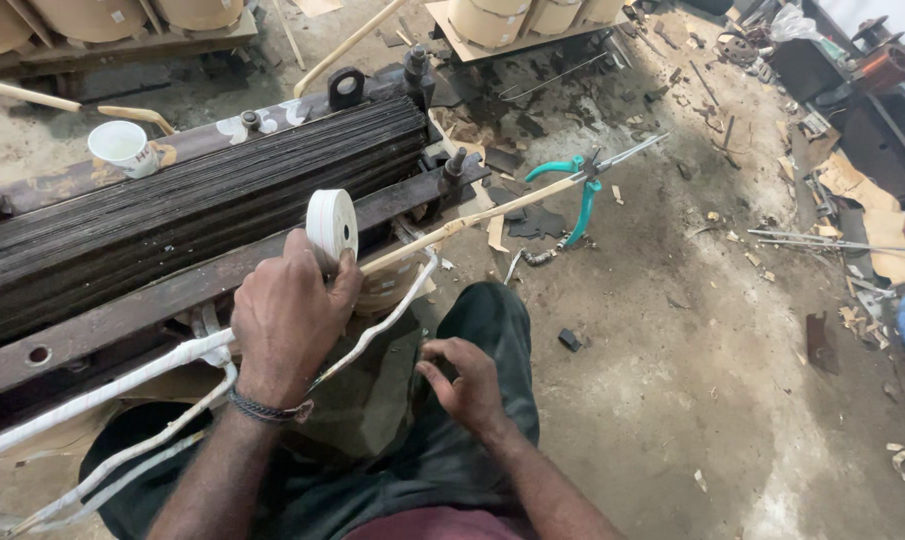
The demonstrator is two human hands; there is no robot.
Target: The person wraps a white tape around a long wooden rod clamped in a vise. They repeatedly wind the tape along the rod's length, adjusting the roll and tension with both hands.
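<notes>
1. Roll of white tape, flat disc shape [331, 224]: gripped at its lower edge by the left hand [287, 318], fingers curled shut around it; held upright just in front of the long dark laminated metal core [192, 215]
2. Right hand [465, 382]: half open, fingers loosely bent, holding nothing, resting on dark trousers [492, 330] below and to the right of the core
3. White-wrapped bent conductor [122, 380]: runs along the core's near rail, passing under the left hand
4. White paper cup [122, 147]: stands on the core's far rail
5. Teal-handled pliers [580, 195]: on the floor, right of the core's end
</notes>
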